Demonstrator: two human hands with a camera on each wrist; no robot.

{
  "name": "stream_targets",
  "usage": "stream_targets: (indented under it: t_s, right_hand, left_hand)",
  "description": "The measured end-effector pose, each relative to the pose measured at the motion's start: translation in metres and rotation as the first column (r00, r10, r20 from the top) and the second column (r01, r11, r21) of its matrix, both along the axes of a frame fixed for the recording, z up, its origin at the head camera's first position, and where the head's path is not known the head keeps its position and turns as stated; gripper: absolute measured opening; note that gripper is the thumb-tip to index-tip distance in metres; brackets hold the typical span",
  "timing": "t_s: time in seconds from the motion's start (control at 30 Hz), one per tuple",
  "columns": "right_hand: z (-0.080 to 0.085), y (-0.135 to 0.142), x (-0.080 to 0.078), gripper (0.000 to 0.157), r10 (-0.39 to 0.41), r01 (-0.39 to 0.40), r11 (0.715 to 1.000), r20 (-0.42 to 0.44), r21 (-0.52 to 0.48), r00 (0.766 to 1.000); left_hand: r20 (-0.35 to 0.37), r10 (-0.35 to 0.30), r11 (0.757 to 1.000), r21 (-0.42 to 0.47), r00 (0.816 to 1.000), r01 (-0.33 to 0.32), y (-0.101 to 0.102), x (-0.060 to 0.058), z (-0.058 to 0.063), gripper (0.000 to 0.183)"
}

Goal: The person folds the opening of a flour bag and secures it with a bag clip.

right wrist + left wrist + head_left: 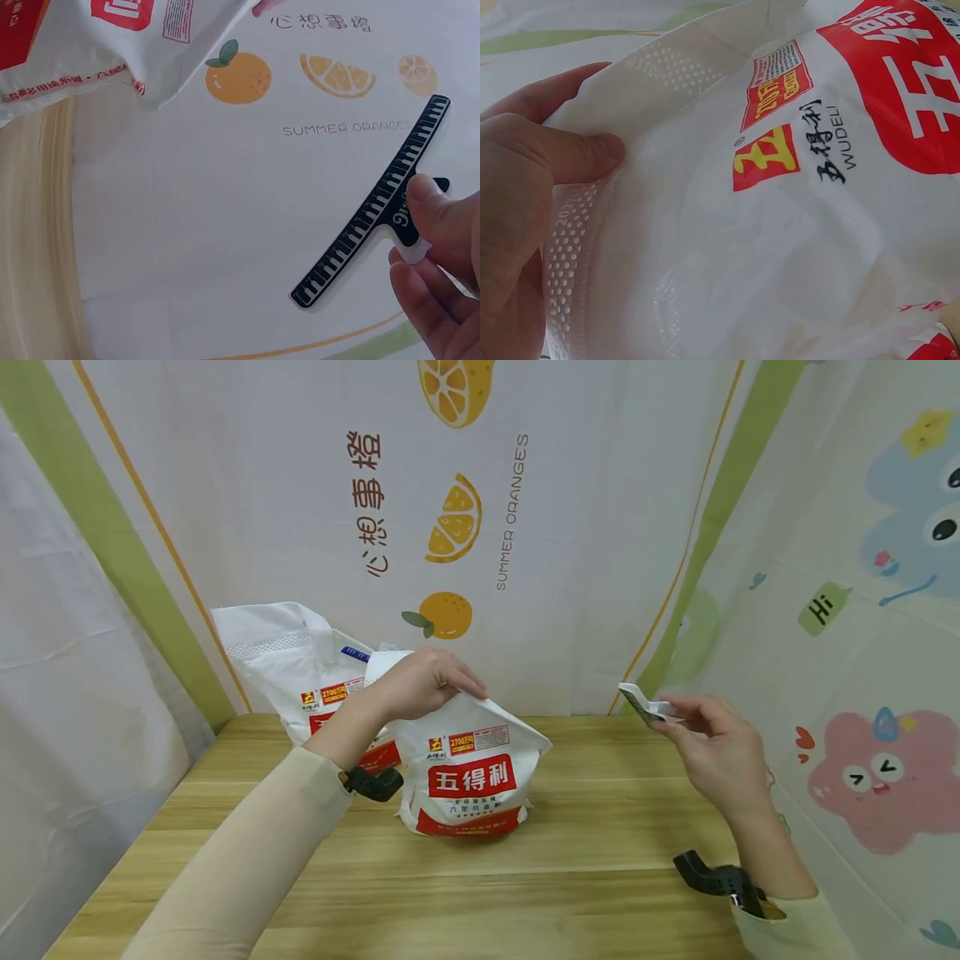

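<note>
A white flour bag (pixel 472 777) with red panels and Chinese lettering stands on the wooden table, its top edge leaning up and left. My left hand (pixel 423 681) pinches that edge, the thumb (pixel 592 157) flat on the near face and the other fingers behind it. Off to the right, clear of the bag, my right hand (pixel 716 743) holds a long clip (pixel 375 206) by its handle between thumb and fingers. Black and white piano keys are printed along the clip, which is raised above the table.
A second white flour bag (pixel 277 668) stands behind and left of the first, partly hidden by it and by my left arm. Curtains (pixel 600 527) printed with oranges hang at the table's back edge. At the right side hangs cloth (pixel 825 693) with cartoon figures.
</note>
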State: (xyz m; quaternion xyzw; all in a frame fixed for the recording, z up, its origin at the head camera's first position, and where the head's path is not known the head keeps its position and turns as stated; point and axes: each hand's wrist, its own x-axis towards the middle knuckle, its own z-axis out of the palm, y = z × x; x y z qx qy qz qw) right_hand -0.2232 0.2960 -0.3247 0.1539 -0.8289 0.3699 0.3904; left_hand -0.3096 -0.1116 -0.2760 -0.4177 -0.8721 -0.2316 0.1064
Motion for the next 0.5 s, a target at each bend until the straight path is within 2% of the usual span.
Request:
stream_targets:
  t_s: [0.23,0.5]
  right_hand:
    - [0.005,-0.013,0.0,0.023,0.026,-0.02,0.999,-0.137,0.04,0.99]
    - [0.002,-0.028,-0.008,0.022,0.047,-0.022,0.996,-0.287,0.088,0.957]
  left_hand:
    - [0.011,-0.001,1.0,0.001,1.0,0.001,0.0,0.002,0.001,0.033]
    - [0.021,0.003,1.0,0.003,1.0,-0.003,0.0,-0.001,0.0,0.034]
